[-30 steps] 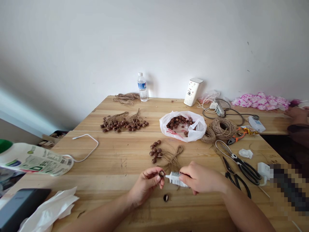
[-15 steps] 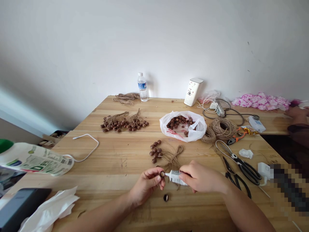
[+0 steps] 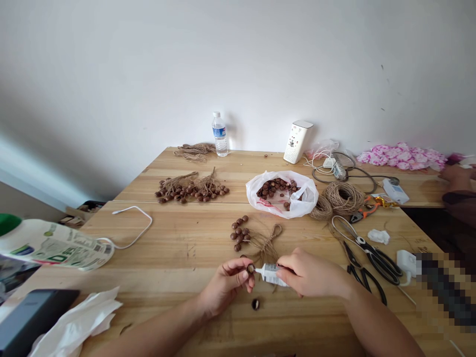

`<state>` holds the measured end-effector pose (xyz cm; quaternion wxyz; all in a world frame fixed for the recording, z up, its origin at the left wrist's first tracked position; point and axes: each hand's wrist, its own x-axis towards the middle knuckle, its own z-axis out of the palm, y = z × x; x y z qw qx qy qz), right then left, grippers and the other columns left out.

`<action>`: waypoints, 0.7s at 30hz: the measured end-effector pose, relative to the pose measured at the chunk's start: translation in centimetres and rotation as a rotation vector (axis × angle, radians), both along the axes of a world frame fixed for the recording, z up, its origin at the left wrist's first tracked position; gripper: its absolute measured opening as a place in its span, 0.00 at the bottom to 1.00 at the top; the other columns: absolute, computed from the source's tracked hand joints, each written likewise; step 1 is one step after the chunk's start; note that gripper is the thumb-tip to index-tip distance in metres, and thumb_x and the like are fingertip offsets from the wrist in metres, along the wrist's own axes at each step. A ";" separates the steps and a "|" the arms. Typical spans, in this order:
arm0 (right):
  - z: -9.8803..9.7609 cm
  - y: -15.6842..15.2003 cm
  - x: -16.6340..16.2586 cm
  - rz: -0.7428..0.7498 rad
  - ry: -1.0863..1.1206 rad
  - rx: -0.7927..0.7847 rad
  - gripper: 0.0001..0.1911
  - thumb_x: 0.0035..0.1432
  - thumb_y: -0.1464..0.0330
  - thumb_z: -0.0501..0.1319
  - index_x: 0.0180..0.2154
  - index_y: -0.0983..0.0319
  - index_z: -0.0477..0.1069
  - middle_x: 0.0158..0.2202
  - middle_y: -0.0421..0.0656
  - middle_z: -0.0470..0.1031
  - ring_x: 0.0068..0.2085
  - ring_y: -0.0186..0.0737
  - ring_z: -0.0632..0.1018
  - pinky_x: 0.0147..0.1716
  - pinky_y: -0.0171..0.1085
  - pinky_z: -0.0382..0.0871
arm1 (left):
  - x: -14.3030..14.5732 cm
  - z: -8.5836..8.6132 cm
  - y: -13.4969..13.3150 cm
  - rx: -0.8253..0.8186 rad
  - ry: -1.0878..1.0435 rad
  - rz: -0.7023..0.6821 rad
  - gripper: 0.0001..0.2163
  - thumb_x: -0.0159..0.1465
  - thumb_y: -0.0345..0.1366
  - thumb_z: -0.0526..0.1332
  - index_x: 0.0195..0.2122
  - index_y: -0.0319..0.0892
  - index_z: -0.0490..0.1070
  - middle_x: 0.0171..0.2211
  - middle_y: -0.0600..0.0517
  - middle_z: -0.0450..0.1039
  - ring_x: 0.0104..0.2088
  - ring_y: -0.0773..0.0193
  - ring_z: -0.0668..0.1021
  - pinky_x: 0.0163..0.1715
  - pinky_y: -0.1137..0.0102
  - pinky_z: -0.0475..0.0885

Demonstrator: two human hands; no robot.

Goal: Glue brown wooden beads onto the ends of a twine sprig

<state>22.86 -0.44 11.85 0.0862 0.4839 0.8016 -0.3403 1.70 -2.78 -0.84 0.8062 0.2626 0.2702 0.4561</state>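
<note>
My left hand (image 3: 230, 282) pinches a brown half nut shell (image 3: 251, 268), its hollow side turned toward the right. In my right hand (image 3: 308, 272) is a white glue tube (image 3: 273, 275), held sideways with its thin nozzle at the shell's rim. Whether glue comes out is too small to see. Another half shell (image 3: 255, 304) lies on the table just below. Behind my hands, a looped twine bundle (image 3: 268, 243) has several brown nut shells (image 3: 240, 233) at its strand ends. Part of that bundle is hidden by the tube and fingers.
A plastic bag (image 3: 255, 191) of shells stands beyond my hands, beside twine rolls (image 3: 344, 197). Scissors (image 3: 379, 258), black-handled snips (image 3: 360, 277) and pliers (image 3: 359, 216) lie right. Finished-looking shell bunches (image 3: 193, 191) lie back left, near a water bottle (image 3: 220, 136). Another person's arm (image 3: 459, 178) shows far right.
The shell and the tube's nozzle have shifted very slightly to the right. Both hands keep the same grip, and the things on the table have stayed put.
</note>
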 end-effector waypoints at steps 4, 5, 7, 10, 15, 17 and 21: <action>0.2 -0.1 0.1 -0.005 -0.002 0.017 0.17 0.63 0.64 0.49 0.28 0.64 0.69 0.19 0.41 0.71 0.18 0.31 0.69 0.17 0.29 0.49 | 0.0 0.1 0.0 0.000 0.002 0.000 0.09 0.50 0.34 0.71 0.33 0.41 0.79 0.22 0.52 0.77 0.23 0.67 0.75 0.24 0.74 0.68; 0.2 -0.1 0.1 -0.006 -0.001 0.023 0.17 0.63 0.64 0.48 0.28 0.64 0.69 0.19 0.42 0.71 0.19 0.31 0.69 0.18 0.29 0.49 | 0.0 0.1 -0.1 -0.002 -0.001 -0.004 0.09 0.49 0.33 0.71 0.33 0.42 0.79 0.23 0.52 0.77 0.23 0.67 0.76 0.24 0.74 0.68; 0.2 -0.1 0.1 -0.012 -0.002 0.029 0.18 0.64 0.64 0.48 0.29 0.64 0.70 0.19 0.42 0.71 0.19 0.31 0.69 0.18 0.29 0.50 | 0.0 0.0 -0.1 -0.006 -0.006 -0.010 0.10 0.49 0.33 0.71 0.33 0.42 0.79 0.24 0.51 0.77 0.23 0.67 0.76 0.24 0.74 0.68; 0.1 -0.1 0.1 -0.017 0.004 0.039 0.18 0.64 0.63 0.48 0.29 0.64 0.69 0.20 0.42 0.71 0.19 0.31 0.68 0.18 0.29 0.49 | 0.0 0.0 -0.1 -0.010 -0.012 -0.013 0.10 0.49 0.33 0.72 0.33 0.42 0.79 0.25 0.51 0.78 0.23 0.67 0.76 0.23 0.74 0.68; 0.1 -0.2 0.3 -0.011 0.040 0.072 0.17 0.64 0.63 0.48 0.28 0.63 0.68 0.20 0.41 0.70 0.18 0.30 0.65 0.18 0.30 0.48 | -0.1 -0.2 -0.1 0.003 -0.017 -0.021 0.10 0.50 0.32 0.71 0.34 0.41 0.79 0.24 0.51 0.77 0.23 0.67 0.76 0.24 0.73 0.68; 0.2 -0.3 0.3 -0.015 0.046 0.072 0.17 0.64 0.63 0.48 0.28 0.63 0.68 0.20 0.41 0.70 0.18 0.30 0.65 0.18 0.30 0.48 | -0.1 -0.3 -0.1 0.005 -0.012 -0.022 0.10 0.50 0.32 0.71 0.35 0.41 0.79 0.25 0.51 0.77 0.24 0.67 0.76 0.24 0.73 0.68; 0.3 -0.3 0.4 -0.009 0.043 0.089 0.18 0.64 0.63 0.48 0.29 0.64 0.69 0.21 0.41 0.71 0.19 0.30 0.64 0.19 0.30 0.48 | -0.1 -0.4 -0.1 0.006 -0.018 -0.022 0.10 0.51 0.32 0.70 0.35 0.41 0.79 0.25 0.50 0.77 0.24 0.67 0.76 0.24 0.73 0.69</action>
